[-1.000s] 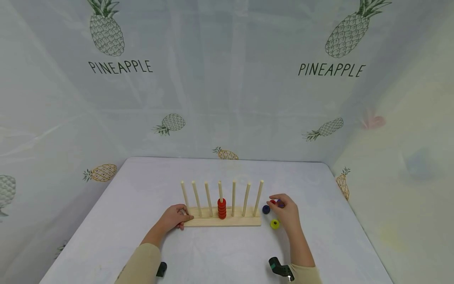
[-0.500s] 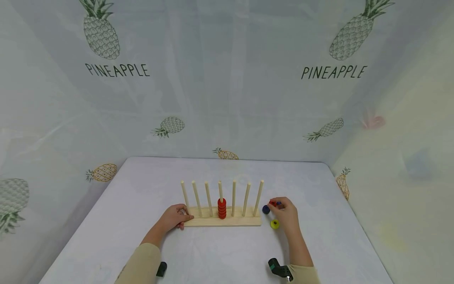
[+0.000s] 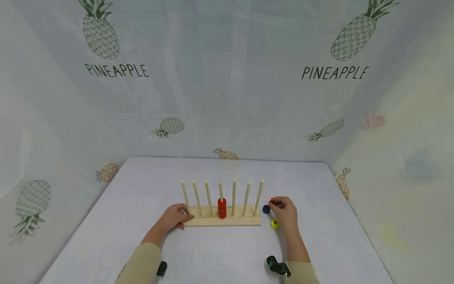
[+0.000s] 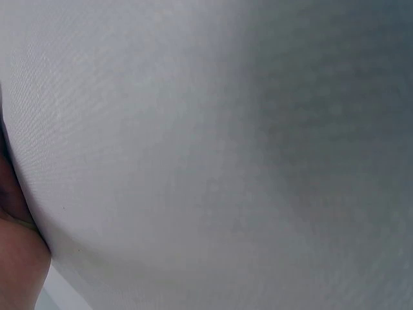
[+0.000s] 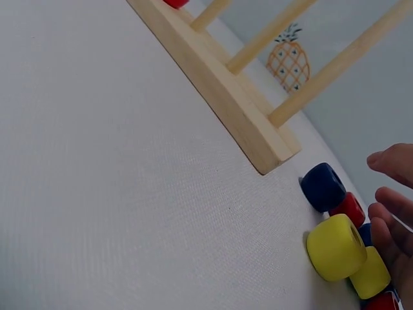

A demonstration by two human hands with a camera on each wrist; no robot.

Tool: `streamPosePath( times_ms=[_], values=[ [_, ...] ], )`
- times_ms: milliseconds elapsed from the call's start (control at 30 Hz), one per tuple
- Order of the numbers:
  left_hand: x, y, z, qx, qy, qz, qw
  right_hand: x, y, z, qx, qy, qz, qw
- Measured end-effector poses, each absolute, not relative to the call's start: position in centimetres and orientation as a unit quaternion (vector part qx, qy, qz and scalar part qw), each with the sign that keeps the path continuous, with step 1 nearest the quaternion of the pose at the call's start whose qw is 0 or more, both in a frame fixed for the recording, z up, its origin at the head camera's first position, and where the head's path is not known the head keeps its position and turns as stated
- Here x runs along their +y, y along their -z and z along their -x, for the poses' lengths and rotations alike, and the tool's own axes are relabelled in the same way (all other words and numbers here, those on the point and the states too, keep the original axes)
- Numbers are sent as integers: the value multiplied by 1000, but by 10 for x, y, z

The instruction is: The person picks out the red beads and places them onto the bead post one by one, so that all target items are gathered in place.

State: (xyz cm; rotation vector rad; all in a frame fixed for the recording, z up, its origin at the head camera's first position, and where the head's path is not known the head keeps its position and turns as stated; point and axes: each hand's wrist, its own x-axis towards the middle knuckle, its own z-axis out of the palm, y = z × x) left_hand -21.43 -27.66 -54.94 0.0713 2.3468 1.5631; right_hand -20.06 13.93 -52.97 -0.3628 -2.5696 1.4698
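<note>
A wooden peg rack [image 3: 244, 221] with several upright pegs stands mid-table. Red beads [image 3: 222, 208] are stacked on its middle peg; the other pegs carry none. My left hand [image 3: 173, 216] grips the rack's left end, thumb on the base. Past the right end, my right hand [image 3: 288, 215] hovers over loose beads, fingers bent and slightly apart. In the right wrist view a dark blue bead [image 5: 322, 187], a red bead [image 5: 348, 210] and a yellow bead [image 5: 335, 248] lie beside those fingers, with nothing visible between them. More beads are partly hidden by the hand.
The white-covered table [image 3: 227, 256] reaches back to a pineapple-print curtain [image 3: 227, 98], which also hangs at both sides. Dark wrist devices [image 3: 278, 266] show near both sleeves. The left wrist view holds mostly pale cloth.
My right hand has shifted slightly, its fingertips drawing closer together near the red bead. The left hand and the rack stay in place. The head view has tilted a little.
</note>
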Motion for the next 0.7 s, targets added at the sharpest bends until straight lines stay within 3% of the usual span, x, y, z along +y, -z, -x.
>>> streamPosePath(
  times_ms=[700],
  values=[
    [-275, 550, 212, 821, -548, -28, 159, 141, 533, 211, -893, -428, 124, 70]
  ],
)
